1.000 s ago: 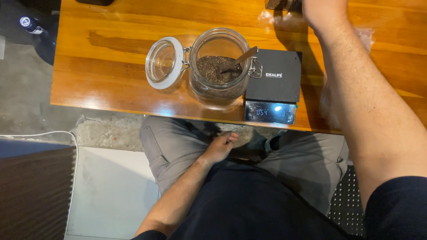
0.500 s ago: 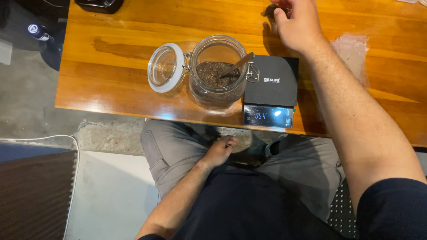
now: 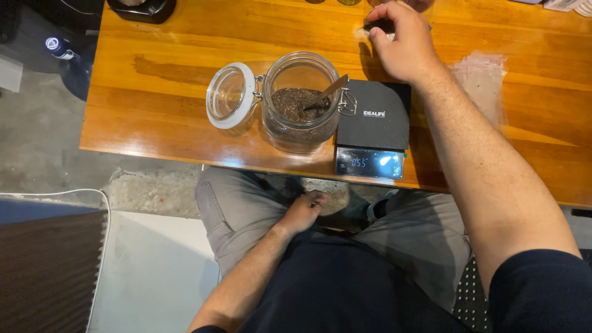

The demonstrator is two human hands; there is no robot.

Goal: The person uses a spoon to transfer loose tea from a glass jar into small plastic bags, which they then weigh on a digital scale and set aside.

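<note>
A wooden tabletop (image 3: 185, 80) is seen from above, with the person seated at its near edge. The right hand (image 3: 404, 46) is stretched over the far side of the tabletop, its fingers (image 3: 385, 18) closed on a small dark object (image 3: 377, 26) whose kind cannot be told. The left hand (image 3: 303, 209) is rested on the lap below the tabletop, its fingers loosely curled and empty. A black scale (image 3: 374, 126) with a lit display is placed at the near edge, below the right hand. Just beside it on the left, a glass jar (image 3: 300, 102) of dark grounds is stood upright, its hinged lid (image 3: 229, 95) swung open. A spoon (image 3: 327, 92) is propped inside the jar. Clear bags (image 3: 484, 77) are laid right of the forearm.
</note>
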